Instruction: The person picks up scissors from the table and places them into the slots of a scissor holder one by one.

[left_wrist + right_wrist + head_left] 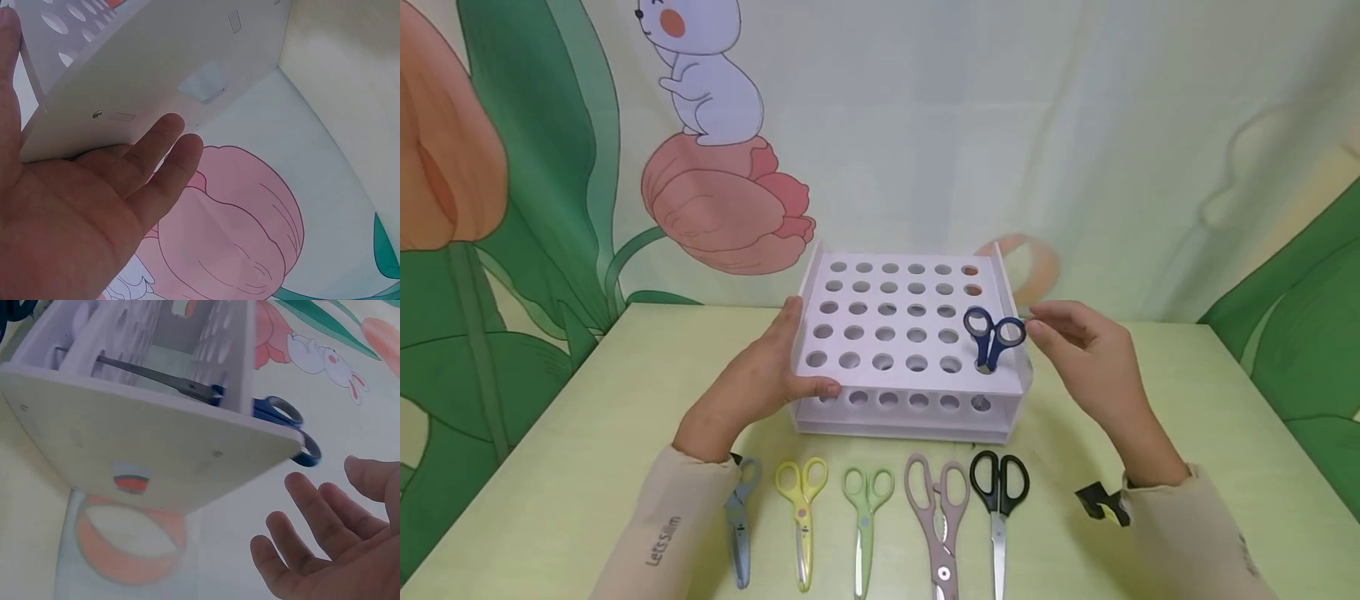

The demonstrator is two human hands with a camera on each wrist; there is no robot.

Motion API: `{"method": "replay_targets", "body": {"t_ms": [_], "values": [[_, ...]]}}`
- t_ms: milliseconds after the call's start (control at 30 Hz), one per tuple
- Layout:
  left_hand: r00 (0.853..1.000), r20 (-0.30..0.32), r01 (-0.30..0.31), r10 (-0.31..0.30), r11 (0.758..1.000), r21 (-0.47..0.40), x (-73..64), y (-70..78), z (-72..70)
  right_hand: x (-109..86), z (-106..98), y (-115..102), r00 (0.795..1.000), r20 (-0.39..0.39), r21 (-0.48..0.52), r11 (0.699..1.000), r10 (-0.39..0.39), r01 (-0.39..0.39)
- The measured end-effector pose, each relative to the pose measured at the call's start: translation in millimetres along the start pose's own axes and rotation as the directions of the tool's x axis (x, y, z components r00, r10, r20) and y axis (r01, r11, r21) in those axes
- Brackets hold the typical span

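A white two-tier rack with rows of round holes stands on the table. My left hand holds its left side, thumb over the front edge of the top tier and fingers along the outside of the side panel. Blue-handled scissors stand tip-down in the front right hole of the top tier. In the right wrist view their blade slants down between the tiers and through the lower one. My right hand is just right of the blue handles, fingers loosely bent and apart from them, holding nothing.
In front of the rack lie blue-grey scissors, yellow scissors, green scissors, mauve scissors and black-handled scissors, side by side. Behind the green table hangs a printed backdrop.
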State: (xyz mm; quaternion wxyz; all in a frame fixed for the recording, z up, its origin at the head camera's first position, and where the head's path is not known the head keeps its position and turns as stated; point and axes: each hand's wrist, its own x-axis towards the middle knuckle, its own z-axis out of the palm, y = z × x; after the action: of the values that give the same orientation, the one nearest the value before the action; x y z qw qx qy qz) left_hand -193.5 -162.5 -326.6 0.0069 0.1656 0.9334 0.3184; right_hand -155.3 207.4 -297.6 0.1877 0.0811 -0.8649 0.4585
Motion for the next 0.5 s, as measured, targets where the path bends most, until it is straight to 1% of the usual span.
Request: {"method": "replay_targets", "body": {"t_ms": [100, 200, 300, 500], "values": [[1.000, 0.002, 0.002, -0.002, 1.000, -0.015, 0.1, 0.2, 2.0, -5.8, -9.2, 0.8, 0.999, -0.034, -0.011, 1.000, 0.001, -0.001], [1.000, 0.005, 0.011, -0.011, 1.000, -0.020, 0.1, 0.8, 2.8, -13.1, -16.4, 0.0, 0.999, -0.048, -0.022, 1.000, 0.002, -0.003], [1.000, 0.004, 0.005, -0.005, 1.000, -0.010, 0.1, 0.2, 2.5, -20.6, -20.7, -0.7, 1.000, -0.025, -0.041, 0.999, -0.001, 0.000], [1.000, -0.006, -0.016, 0.016, 1.000, 0.000, 0.4, -0.6, 0.5, -33.0, -24.3, 5.2, 0.999, 0.050, -0.049, 0.999, -0.008, 0.011]]}}
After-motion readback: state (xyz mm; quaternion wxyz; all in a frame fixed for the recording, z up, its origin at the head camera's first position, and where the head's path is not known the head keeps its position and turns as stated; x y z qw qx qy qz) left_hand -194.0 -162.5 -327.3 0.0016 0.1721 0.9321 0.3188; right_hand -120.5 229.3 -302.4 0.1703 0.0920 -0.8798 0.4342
